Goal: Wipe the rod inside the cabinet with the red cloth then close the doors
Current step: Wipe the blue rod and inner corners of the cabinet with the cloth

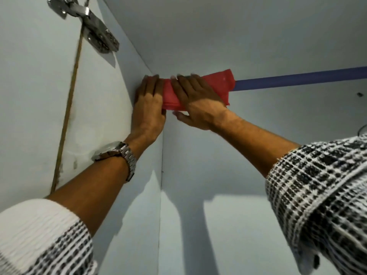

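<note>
A blue rod runs across the top of the white cabinet from the right edge to the left inner corner. The red cloth is draped over the rod's left end and hides that part of it. My left hand grips the cloth right against the left side wall. My right hand lies beside it, fingers curled over the cloth and the rod, thumb underneath. Both hands touch each other on the cloth.
The cabinet's left side wall carries a metal door hinge at the top left. The back wall and the ceiling panel are plain white. A small screw hole marks the back wall at right.
</note>
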Tool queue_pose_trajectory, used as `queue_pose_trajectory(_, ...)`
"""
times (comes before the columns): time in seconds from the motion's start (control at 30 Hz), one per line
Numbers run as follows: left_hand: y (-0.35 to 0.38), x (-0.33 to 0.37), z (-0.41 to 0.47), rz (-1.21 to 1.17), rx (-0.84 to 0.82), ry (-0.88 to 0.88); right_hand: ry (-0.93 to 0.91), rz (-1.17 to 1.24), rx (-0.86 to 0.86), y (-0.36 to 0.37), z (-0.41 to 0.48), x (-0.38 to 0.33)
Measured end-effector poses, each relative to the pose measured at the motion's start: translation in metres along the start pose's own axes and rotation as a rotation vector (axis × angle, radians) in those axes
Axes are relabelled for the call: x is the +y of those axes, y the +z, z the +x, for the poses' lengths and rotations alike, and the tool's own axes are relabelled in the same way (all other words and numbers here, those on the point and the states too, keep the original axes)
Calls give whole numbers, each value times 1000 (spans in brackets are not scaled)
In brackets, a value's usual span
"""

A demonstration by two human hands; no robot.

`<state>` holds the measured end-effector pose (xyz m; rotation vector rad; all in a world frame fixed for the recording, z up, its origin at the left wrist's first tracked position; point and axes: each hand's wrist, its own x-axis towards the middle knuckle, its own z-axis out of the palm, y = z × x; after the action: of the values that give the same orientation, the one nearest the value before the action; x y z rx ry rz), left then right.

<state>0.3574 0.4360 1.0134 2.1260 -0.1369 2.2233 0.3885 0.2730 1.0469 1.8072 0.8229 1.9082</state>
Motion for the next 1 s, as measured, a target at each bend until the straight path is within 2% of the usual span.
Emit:
queue_pose_trajectory(0.07,-1,7,-4,86,-43,88,-33,-69,-81,-7,-22,12)
queue_pose_trajectory(0.17,2,31,-9,130,-65,197,-14,-156,-44,-16,-65,30)
queue_pose_trajectory(0.23,0,54,-18,107,-63,242,50,-178,-80,-28,-97,40)
queue_pose_trajectory(0.33,1,97,-45,62,-72,305,155,-217,-200,-51,-153,50)
queue_pose_trajectory(0.47,-4,165,-130,-47,-250,366,239,-209,-446,-97,-256,42)
queue_pose_trajectory(0.63,-51,264,-314,-282,-611,276,391,-86,-672,-180,-436,-21)
queue_pose_trajectory(0.8,-156,350,-539,-462,-1071,211,502,85,-992,-299,-641,-138)
queue_pose_trajectory(0.9,-228,386,-665,-544,-1292,248,547,196,-1233,-378,-752,-215)
queue_pose_trajectory(1.0,-294,408,-780,-615,-1504,284,581,311,-1382,-451,-843,-287)
